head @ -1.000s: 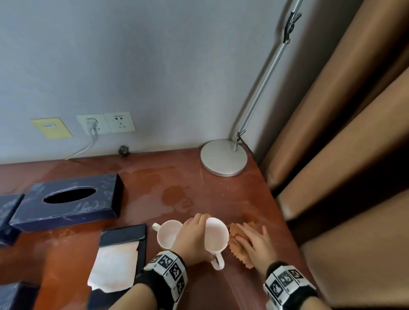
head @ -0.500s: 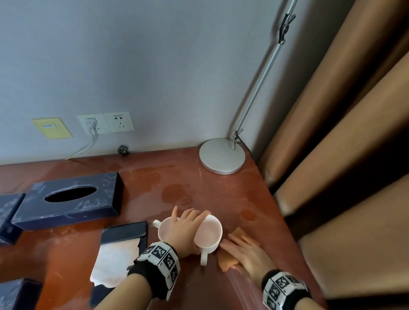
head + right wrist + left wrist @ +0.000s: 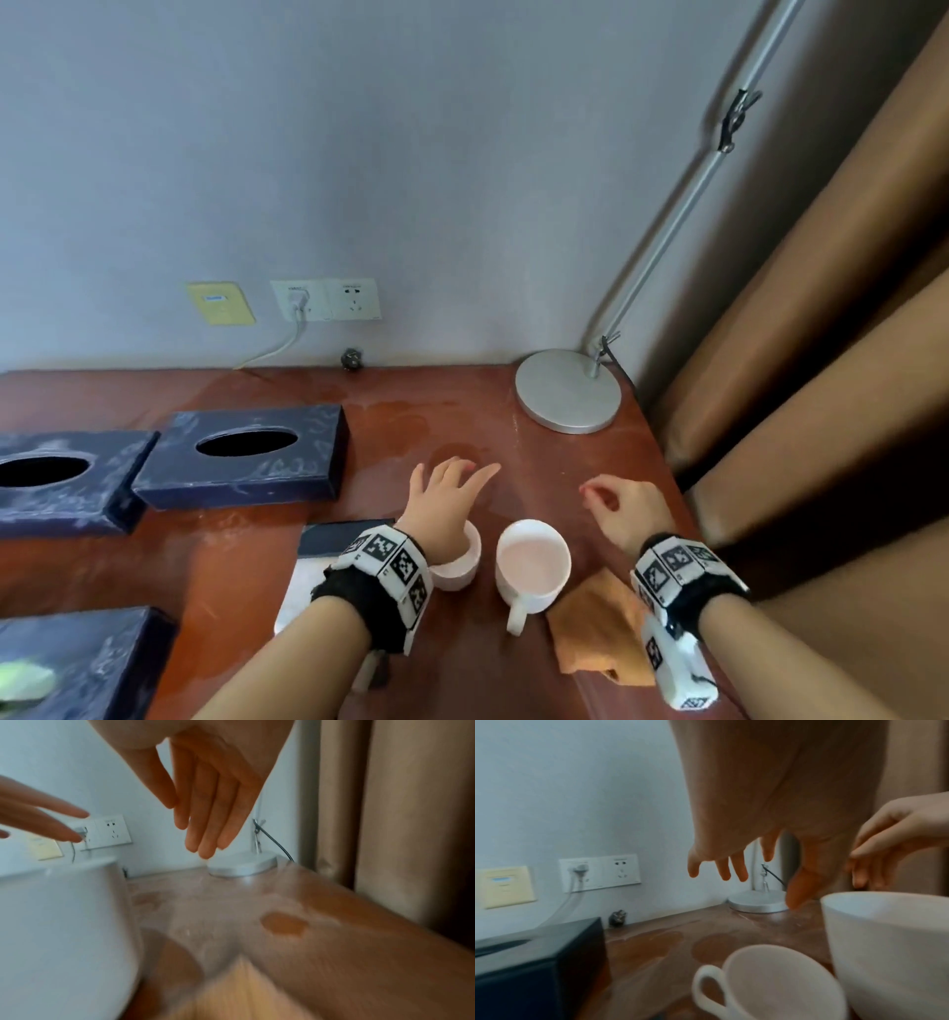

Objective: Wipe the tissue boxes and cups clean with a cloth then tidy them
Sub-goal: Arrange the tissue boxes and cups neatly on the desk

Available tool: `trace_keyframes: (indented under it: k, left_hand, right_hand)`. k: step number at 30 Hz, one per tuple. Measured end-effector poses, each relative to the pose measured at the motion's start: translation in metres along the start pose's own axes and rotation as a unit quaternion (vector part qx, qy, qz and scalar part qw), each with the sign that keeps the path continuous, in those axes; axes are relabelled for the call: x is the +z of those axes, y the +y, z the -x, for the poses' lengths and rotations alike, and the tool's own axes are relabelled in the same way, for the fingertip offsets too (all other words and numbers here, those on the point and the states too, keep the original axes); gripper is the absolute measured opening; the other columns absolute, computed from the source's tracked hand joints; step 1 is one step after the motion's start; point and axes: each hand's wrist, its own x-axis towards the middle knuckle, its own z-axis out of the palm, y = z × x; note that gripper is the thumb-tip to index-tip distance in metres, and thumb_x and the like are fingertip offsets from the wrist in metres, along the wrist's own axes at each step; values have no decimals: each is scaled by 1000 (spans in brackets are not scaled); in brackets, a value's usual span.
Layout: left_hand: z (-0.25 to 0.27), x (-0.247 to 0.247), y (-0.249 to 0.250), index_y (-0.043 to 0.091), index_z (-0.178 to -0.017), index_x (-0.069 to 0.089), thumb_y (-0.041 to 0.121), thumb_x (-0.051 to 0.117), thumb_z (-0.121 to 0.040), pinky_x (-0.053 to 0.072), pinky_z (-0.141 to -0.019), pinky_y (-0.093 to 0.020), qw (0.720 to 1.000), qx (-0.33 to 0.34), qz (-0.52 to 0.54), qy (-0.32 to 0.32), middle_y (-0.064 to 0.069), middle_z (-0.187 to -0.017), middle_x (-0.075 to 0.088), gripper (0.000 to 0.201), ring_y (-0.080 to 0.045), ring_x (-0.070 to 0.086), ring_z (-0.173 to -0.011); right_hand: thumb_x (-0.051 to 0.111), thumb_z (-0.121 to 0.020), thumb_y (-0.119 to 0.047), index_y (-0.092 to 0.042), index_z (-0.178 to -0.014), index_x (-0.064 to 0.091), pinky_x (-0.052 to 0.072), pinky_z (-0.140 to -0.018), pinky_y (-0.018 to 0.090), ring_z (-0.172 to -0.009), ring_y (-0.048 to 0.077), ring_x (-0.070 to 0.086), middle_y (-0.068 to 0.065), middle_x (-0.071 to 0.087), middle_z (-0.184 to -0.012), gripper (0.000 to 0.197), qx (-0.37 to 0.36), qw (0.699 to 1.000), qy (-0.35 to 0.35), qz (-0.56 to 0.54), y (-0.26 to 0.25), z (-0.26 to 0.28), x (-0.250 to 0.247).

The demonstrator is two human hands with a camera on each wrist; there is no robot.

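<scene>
Two white cups stand side by side on the reddish table: a larger cup (image 3: 533, 565) (image 3: 890, 949) (image 3: 61, 933) with its handle toward me, and a smaller cup (image 3: 459, 562) (image 3: 777, 986) left of it, partly hidden by my left wrist. An orange cloth (image 3: 601, 634) (image 3: 231, 1000) lies flat right of the larger cup, under my right wrist. My left hand (image 3: 452, 488) (image 3: 731, 866) hovers beyond the cups with fingers spread, holding nothing. My right hand (image 3: 611, 501) (image 3: 205, 825) hangs empty above the table, fingers relaxed. Dark blue tissue boxes (image 3: 246, 465) (image 3: 67, 483) (image 3: 536, 963) sit at the left.
A lamp's round silver base (image 3: 567, 390) stands at the back right corner, its pole leaning up the wall. Brown curtains (image 3: 821, 360) hang past the table's right edge. A flat dark tray with white paper (image 3: 328, 534) lies by my left wrist. Another blue box (image 3: 82, 663) sits near left.
My left hand has let go of the larger cup, which now stands upright. My right hand has lifted off the cloth. Both hands moved forward, away from me.
</scene>
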Motion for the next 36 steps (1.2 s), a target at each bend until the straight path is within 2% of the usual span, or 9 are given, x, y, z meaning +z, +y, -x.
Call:
trace_keyframes:
  k: [5,8,12,14,18,21,29,32,36]
  left_hand:
    - [11,-33,-65,33,-147,19,10,53,-83,6,-117,-43,988,-83,64,115,1,-147,27,76,-17,19,-140]
    - [25,-45,-113,30,-147,19,10,53,-83,9,-117,-41,983,-121,62,127,-1,-148,26,75,-21,21,-140]
    - [39,-54,-181,28,-148,17,13,56,-84,13,-116,-41,984,-140,49,102,-1,-147,26,77,-21,21,-140]
    - [44,-58,-216,28,-149,14,17,60,-84,13,-116,-41,985,-143,40,87,0,-149,23,81,-20,18,-141]
    - [45,-62,-279,24,-152,-3,30,69,-82,6,-118,-43,990,-137,-9,12,0,-159,0,100,-18,-5,-147]
    - [44,-57,-311,19,-149,-17,42,74,-75,-2,-117,-46,987,-142,-39,-62,-3,-157,-19,120,-19,-19,-145]
    - [18,-44,-366,16,-142,-32,59,79,-57,-10,-113,-57,974,-111,-115,-162,-13,-149,-37,146,-29,-31,-139]
    - [10,-34,-370,18,-141,-34,52,79,-63,-8,-111,-60,970,-124,-117,-173,-13,-149,-38,141,-31,-32,-138]
    - [7,-33,-366,17,-143,-30,41,77,-69,-3,-114,-59,969,-135,-122,-164,-15,-154,-26,132,-33,-25,-141]
  right_hand:
    - [58,-87,-26,-22,-103,68,47,-83,26,-96,22,64,2,71,-99,19,-61,998,-23,-12,-78,-45,-8]
    - [61,-85,-36,-26,-114,62,47,-92,29,-103,18,61,-1,67,-112,31,-119,989,-84,-3,-131,-61,15]
    - [64,-79,-49,-29,-136,40,31,-109,29,-130,14,40,-6,40,-142,65,-191,960,-194,63,-203,-73,59]
    - [67,-75,-52,-29,-143,28,25,-114,34,-139,16,26,-3,23,-152,82,-212,945,-235,85,-237,-77,82]
    - [70,-68,-59,-29,-149,2,8,-117,46,-145,19,-8,0,-9,-157,109,-246,908,-276,200,-299,-84,128]
    - [70,-63,-64,-26,-147,-12,-4,-115,52,-142,24,-20,5,-22,-155,124,-263,877,-285,282,-334,-90,157]
    - [79,-52,-61,-23,-143,-26,-11,-110,63,-139,34,-26,13,-29,-151,144,-222,851,-328,345,-359,-113,208]
    - [80,-55,-57,-23,-143,-26,-9,-110,63,-140,37,-23,14,-26,-152,142,-212,853,-332,342,-354,-114,216]
    - [80,-59,-50,-24,-144,-21,-7,-110,62,-141,39,-11,18,-14,-154,136,-230,858,-313,337,-355,-113,217]
